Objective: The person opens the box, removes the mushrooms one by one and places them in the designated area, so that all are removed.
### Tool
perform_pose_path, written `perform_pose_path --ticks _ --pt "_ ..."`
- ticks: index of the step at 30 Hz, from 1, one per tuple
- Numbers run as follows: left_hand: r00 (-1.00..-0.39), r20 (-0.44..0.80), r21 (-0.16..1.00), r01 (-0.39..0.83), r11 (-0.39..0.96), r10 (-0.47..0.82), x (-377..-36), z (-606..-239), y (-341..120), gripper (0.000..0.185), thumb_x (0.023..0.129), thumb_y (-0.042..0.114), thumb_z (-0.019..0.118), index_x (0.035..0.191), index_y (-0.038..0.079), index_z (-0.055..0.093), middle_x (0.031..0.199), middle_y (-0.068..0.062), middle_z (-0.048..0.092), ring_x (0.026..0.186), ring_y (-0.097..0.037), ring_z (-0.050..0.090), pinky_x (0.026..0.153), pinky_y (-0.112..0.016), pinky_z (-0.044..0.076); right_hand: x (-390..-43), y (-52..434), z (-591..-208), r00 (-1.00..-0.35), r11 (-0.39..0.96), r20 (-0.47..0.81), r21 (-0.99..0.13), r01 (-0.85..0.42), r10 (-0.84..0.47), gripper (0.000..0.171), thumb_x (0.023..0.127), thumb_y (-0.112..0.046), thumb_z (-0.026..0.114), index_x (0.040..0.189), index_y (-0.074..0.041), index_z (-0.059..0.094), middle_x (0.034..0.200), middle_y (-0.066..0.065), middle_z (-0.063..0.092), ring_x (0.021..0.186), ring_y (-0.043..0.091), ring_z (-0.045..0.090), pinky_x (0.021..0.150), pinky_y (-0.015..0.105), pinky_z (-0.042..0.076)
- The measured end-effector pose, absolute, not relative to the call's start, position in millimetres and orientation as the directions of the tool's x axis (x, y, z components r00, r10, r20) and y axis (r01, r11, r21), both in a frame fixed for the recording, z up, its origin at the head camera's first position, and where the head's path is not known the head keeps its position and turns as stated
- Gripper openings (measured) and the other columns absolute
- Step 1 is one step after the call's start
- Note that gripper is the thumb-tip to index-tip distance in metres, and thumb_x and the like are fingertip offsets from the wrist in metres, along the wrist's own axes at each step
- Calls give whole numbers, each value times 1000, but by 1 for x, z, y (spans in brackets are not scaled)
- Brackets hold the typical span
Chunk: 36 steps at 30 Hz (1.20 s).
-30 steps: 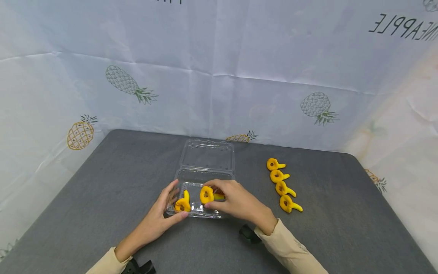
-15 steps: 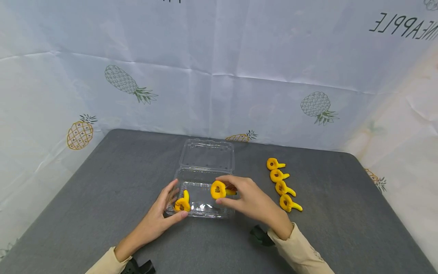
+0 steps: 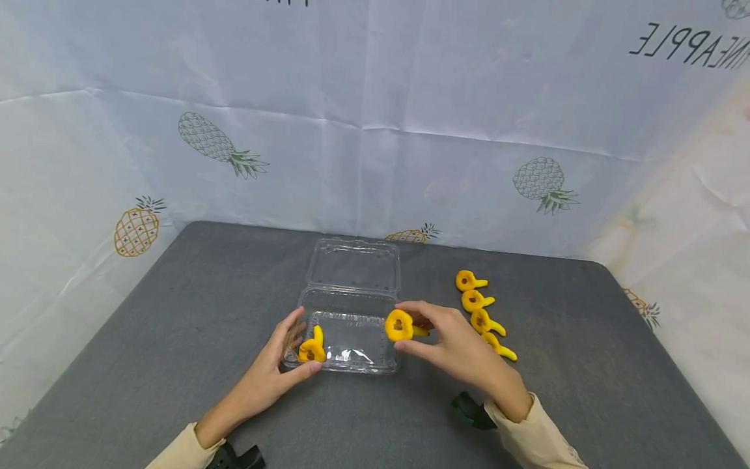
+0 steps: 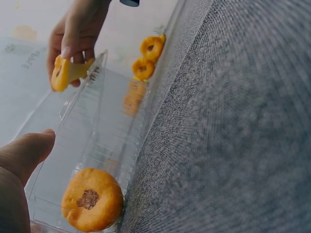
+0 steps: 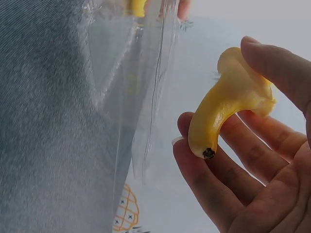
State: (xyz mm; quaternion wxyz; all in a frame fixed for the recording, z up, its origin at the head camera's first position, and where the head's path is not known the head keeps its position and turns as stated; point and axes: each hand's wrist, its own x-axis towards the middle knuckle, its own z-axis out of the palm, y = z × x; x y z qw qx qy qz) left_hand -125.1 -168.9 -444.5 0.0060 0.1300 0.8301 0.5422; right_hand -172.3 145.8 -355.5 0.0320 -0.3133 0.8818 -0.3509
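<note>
The right hand (image 3: 454, 342) pinched a yellow stemmed fruit slice (image 3: 401, 326), apparently light, soft and best gripped by its stem, at the clear box's (image 3: 349, 319) 3 o'clock edge, while the left hand (image 3: 280, 368) curled around the box's 9 o'clock corner on the counter (image 3: 176, 339).

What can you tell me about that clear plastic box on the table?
The clear plastic clamshell box lies open on the grey table, its hinged lid flat behind the tray. It looks thin and glossy. One yellow piece sits in its near left corner. The left hand holds that corner; the right hand holds another yellow piece at its right edge.
</note>
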Motion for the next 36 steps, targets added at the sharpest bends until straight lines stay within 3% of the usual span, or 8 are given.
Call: perform_pose_path --ticks 18,36 --pt "-965 136 898 216 383 224 -126 -444 -169 89 93 24 70 159 10 12 163 -21 20 145 -43 33 112 -61 35 -161 179 -359 -852 637 200 -588 -499 -483 51 86 -37 77 130 -16 62 119 -10 69 97 5 66 85 26 58" --pt "-968 114 907 193 373 224 -125 -443 -169 89 94 24 69 159 12 10 164 -21 18 146 -44 31 113 -61 33 -143 223 -363 -868 678 269 -544 -494 -417 49 83 -25 81 127 -12 64 113 -4 71 88 1 65 74 26 60"
